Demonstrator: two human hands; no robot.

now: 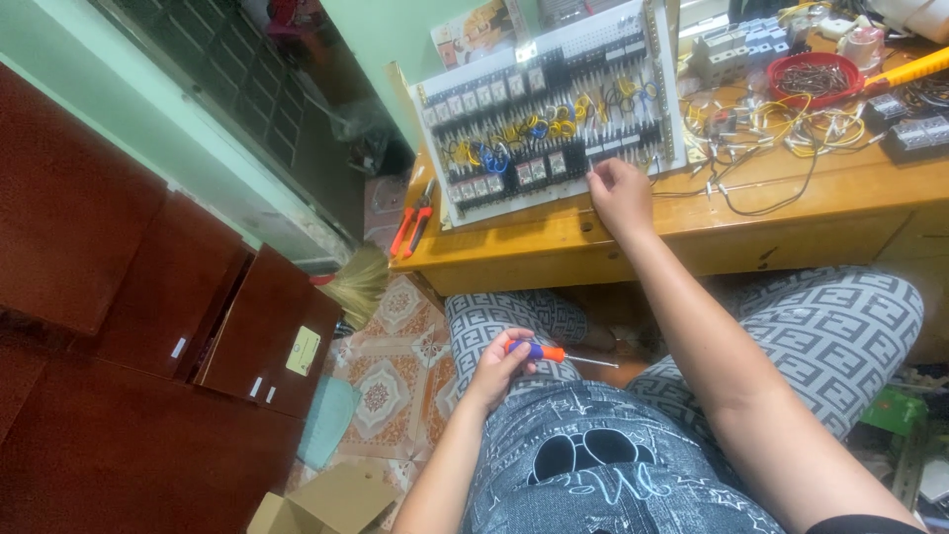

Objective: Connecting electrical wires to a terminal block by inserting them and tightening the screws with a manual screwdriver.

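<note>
Wooden bench [791, 203]: red bowl [815, 77] holds screws [813, 74].

Left hand [499, 364] low over the lap, fingers curled shut. Right arm stretched forward, right hand [620, 195] fingertips down, loosely bent.

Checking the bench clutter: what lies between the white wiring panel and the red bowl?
In the head view, loose yellow wires lie between the panel and the bowl.

A small orange-and-blue screwdriver [542, 351] lies level over the lap; a white wired panel [549, 109] leans on the table.
</note>
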